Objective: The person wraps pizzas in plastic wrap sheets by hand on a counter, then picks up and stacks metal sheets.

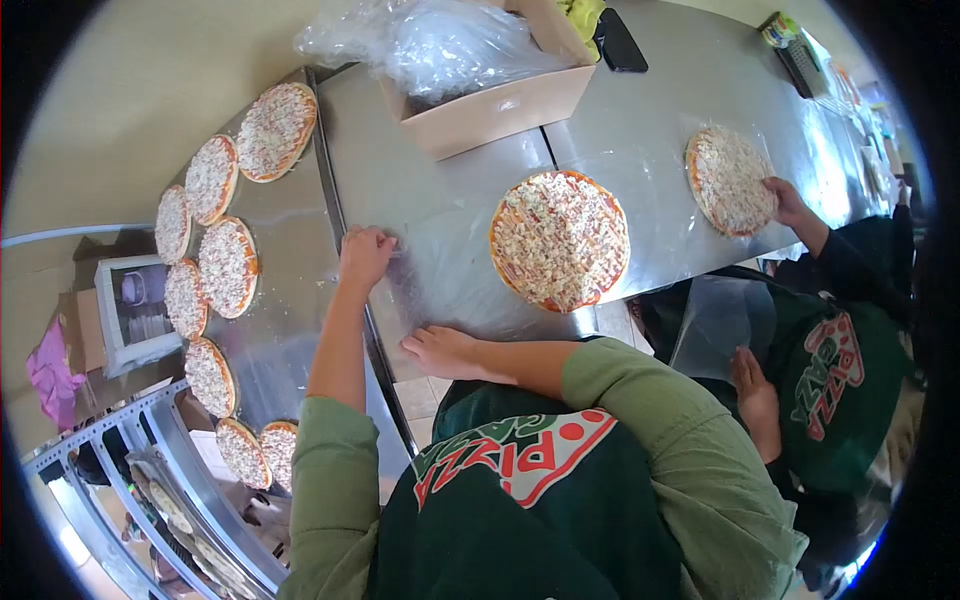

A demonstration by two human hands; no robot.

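Note:
A clear plastic bag (445,268) lies flat on the steel table, its film wrinkled and shiny. My left hand (366,256) is closed, fingers pinching the left edge of that film. At the table's front edge, my right hand (440,352) rests with bent fingers closed on the near side of the film; its fingertips are partly hidden. To the right of both hands sits a round pizza (560,241) topped with shredded cheese, sauce showing around its rim. Neither hand touches it.
Several cheese-topped pizzas (228,267) line the left table. A cardboard box (500,105) of plastic bags stands behind, beside a phone (622,42). At right, a co-worker's hand (790,203) touches a bagged pizza (730,182). A metal rack (150,425) stands lower left.

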